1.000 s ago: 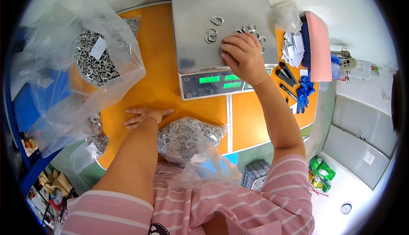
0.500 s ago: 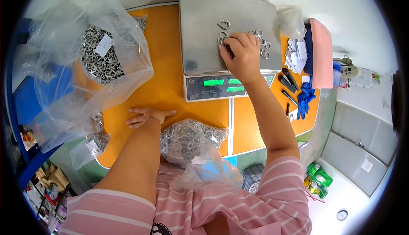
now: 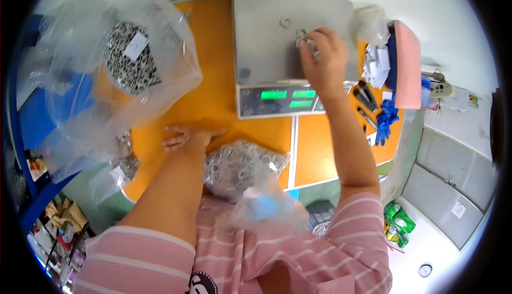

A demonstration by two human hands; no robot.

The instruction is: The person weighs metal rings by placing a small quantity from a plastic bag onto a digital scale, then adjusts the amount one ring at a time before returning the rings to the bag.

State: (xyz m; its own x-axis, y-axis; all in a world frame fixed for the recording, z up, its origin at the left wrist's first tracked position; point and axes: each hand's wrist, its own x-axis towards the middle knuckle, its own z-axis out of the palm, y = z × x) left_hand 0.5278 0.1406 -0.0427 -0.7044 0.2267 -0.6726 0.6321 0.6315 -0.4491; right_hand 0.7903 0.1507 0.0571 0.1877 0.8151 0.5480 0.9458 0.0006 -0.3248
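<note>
My right hand (image 3: 326, 62) is over the metal plate of a weighing scale (image 3: 266, 38), its fingers curled round several small metal rings (image 3: 314, 51). One loose ring (image 3: 285, 23) lies on the plate to the left of the fingertips, and another touches or nearly touches them. My left hand (image 3: 185, 137) rests on the orange table with its fingers spread, holding nothing. Between my forearms, close to my body, a clear plastic bag (image 3: 240, 168) full of similar rings lies at the table's near edge.
On the left stands a large clear bag (image 3: 181, 75) of small metal parts. A smaller bag (image 3: 125, 166) sits nearer me. Right of the scale are paper slips (image 3: 376, 65), a black stapler (image 3: 365, 97), blue gloves (image 3: 386, 121) and a pink box (image 3: 407, 65).
My right hand has moved to the right across the plate and drawn the scattered rings together under its fingers. My left hand stays spread on the table. The whole view has shifted slightly.
</note>
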